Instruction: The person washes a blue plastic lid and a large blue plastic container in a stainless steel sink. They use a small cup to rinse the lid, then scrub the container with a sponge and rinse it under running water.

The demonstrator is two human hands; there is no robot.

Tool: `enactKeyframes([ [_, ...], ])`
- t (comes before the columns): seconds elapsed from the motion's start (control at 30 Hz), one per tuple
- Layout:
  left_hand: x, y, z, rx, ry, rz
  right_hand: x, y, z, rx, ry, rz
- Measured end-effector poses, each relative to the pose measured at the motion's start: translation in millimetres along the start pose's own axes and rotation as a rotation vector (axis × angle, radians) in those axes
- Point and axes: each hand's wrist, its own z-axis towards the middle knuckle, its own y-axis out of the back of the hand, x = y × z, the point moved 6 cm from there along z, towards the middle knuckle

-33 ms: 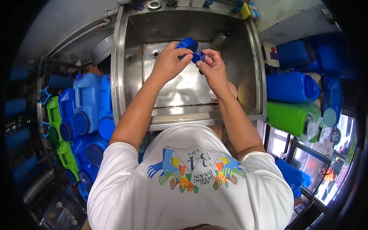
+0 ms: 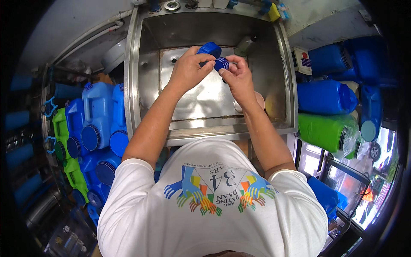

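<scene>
Over the steel sink (image 2: 288,64), both my hands are close together. My left hand (image 2: 188,70) is closed on a thick, shiny blue round thing (image 2: 209,49), a roll or a wide cap; I cannot tell which. Its thumb and forefinger reach the edge of a small round blue disc with white print (image 2: 221,64). My right hand (image 2: 238,73) pinches that disc from the other side, thumb below and fingers above. Whether the disc is joined to the thicker blue thing cannot be made out.
A greenish bottle (image 2: 245,45) and a pale round bowl (image 2: 259,100), partly behind my right forearm, are in the sink. Blue jugs (image 2: 97,109) and green jugs (image 2: 76,173) are stacked at left. More blue containers (image 2: 323,95) and a green container (image 2: 321,132) stand at right.
</scene>
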Motion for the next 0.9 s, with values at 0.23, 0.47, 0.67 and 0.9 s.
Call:
enactKeyframes([
  [0.23, -6, -5, 9, 0.025, -0.096, 0.21, -4, 1, 2, -0.007, 0.098, -0.096],
  [0.47, -7, -15, 4, 0.053, -0.132, 0.192, -1, 12, -3, 0.095, 0.077, -0.059],
  [0.67, 4, -23, 6, 0.051, 0.02, -0.032, -4, 17, -8, 0.165, -0.013, 0.149],
  [0.9, 24, -21, 8, -0.02, 0.132, 0.082, -15, 35, -10, 0.164, -0.062, 0.244],
])
